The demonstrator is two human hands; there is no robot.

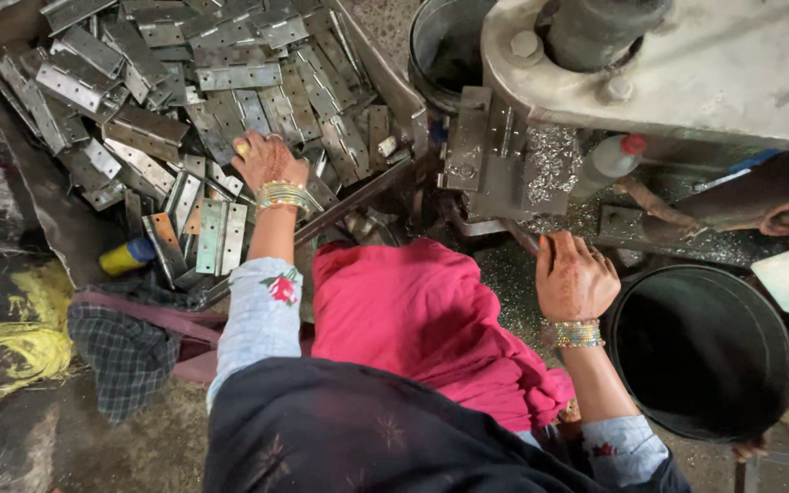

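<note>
My left hand (265, 159) reaches into a heap of flat metal hinge plates (184, 100) in a tray at the upper left; its fingers curl down among the plates, and what they hold is hidden. My right hand (574, 276) rests on a thin metal lever (524, 239) below the press machine (650, 64), fingers closed around it. Both wrists wear bangles. A drilled jig plate (490, 151) with metal shavings lies between the hands. A red cloth (422, 319) covers my lap.
A black round bucket (700, 351) stands at the right, next to my right hand. A white bottle with a red cap (609, 162) leans by the machine. A yellow cylinder (123, 258), checked cloth (120, 351) and yellow rag (20, 338) lie at the left.
</note>
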